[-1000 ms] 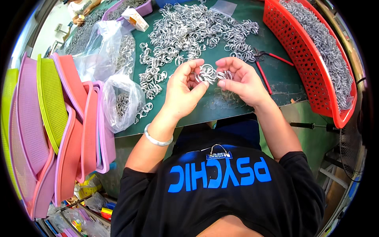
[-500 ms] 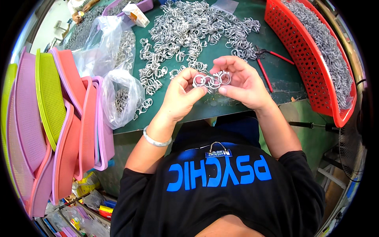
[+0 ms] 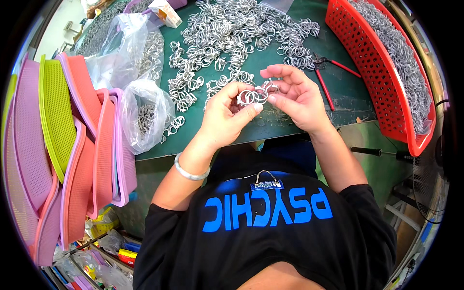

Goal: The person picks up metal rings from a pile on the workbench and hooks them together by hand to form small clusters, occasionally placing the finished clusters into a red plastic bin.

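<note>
Between my hands, just above the table's near edge, is a small bunch of silvery metal rings (image 3: 252, 97). My left hand (image 3: 226, 112) is closed on it, thumb on top and fingers curled beneath. The thumb and fingers of my right hand (image 3: 297, 99) pinch the bunch's right end, the upper fingers curved away from it. How the rings join is too small to make out. Beyond my hands spreads a large heap of similar rings (image 3: 227, 31). Pliers with red handles (image 3: 325, 87) lie to the right of my right hand.
At the right, a red perforated basket (image 3: 374, 63) is filled with grey metal pieces. Clear plastic bags (image 3: 145, 116) with rings stand at the table's left. Purple, pink and green plastic baskets (image 3: 58, 116) are stacked beside it. A small white-and-orange box (image 3: 166, 13) sits farther back.
The right end of the ring bunch has tilted up and bunched closer together. My right hand has shifted slightly, and the left thumb has slid along the rings. The view has moved a little.
</note>
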A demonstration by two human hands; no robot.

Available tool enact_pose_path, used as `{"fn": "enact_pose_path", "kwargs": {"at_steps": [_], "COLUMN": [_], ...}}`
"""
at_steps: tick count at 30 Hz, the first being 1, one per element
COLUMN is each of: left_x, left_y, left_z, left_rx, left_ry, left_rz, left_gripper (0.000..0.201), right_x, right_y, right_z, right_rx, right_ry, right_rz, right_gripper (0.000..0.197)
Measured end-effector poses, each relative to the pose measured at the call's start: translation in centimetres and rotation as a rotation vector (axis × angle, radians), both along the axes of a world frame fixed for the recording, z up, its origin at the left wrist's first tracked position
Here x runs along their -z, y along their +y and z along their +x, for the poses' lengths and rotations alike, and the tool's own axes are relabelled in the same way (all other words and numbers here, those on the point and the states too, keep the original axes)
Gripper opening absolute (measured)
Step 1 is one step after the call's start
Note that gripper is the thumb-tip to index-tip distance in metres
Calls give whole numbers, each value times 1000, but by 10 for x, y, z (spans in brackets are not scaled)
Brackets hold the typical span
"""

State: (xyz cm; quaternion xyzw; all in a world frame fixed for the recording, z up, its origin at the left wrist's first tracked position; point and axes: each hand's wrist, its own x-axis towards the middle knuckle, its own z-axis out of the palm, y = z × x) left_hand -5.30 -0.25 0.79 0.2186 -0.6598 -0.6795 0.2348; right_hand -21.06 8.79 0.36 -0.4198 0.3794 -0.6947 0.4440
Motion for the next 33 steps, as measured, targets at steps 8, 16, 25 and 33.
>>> {"fn": "enact_pose_path", "kwargs": {"at_steps": [8,16,25,33], "left_x": [-4,0,5,11], "left_y": [5,6,4,3], "left_z": [1,4,6,7], "left_rx": [-66,-72,-81,-89], "left_ry": [108,111,103,110], "left_rz": [-140,-193,-143,-27], "left_gripper": [25,26,27,23], "right_x": [2,7,1,-14], "right_y": [1,2,3,5], "right_z": [-4,-7,1,2], "right_rx": [-18,-29,120,263], "right_ry": [5,107,331,813], "right_rz": [112,81,-34,-190], "right_gripper": [25,16,17,19]}}
